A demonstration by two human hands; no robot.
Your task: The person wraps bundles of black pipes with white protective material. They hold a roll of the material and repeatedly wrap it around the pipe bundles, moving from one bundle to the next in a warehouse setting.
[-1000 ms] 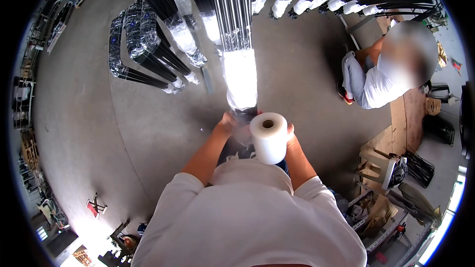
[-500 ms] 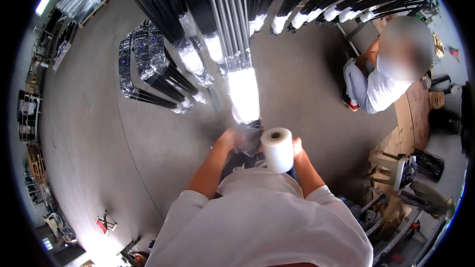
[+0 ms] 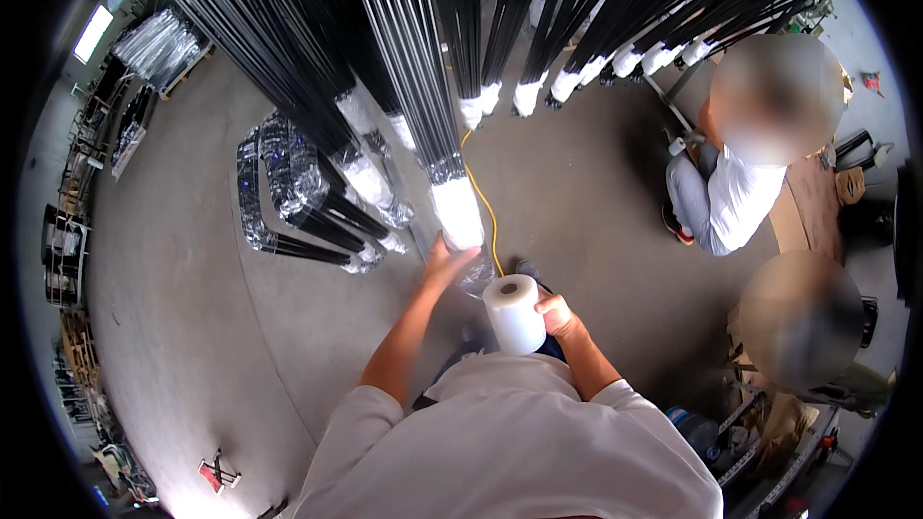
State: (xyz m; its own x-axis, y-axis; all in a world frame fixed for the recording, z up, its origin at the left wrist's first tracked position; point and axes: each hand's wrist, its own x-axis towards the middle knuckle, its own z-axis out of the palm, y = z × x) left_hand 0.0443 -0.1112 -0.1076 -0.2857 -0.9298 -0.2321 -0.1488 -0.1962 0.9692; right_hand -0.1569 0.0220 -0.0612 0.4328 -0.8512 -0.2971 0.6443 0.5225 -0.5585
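A bundle of long black tubes hangs in front of me. Its lower part is covered in a white wrap, with crumpled clear film trailing below. My left hand is closed around the lower end of that bundle, its fingers partly hidden by the wrap. Close to my body, my right hand grips a thick roll of clear stretch film from its right side. The roll stands nearly upright, its hollow core facing up, just below the bundle's end.
More hanging bundles of black tubes stretch left and right. Film-wrapped black frames stand at left. A yellow cord runs across the floor. A seated person is at right. A small folding stool stands lower left.
The bundle has swung left and its end sits lower left. My right hand has brought the film roll slightly left and down. The yellow cord has come into view.
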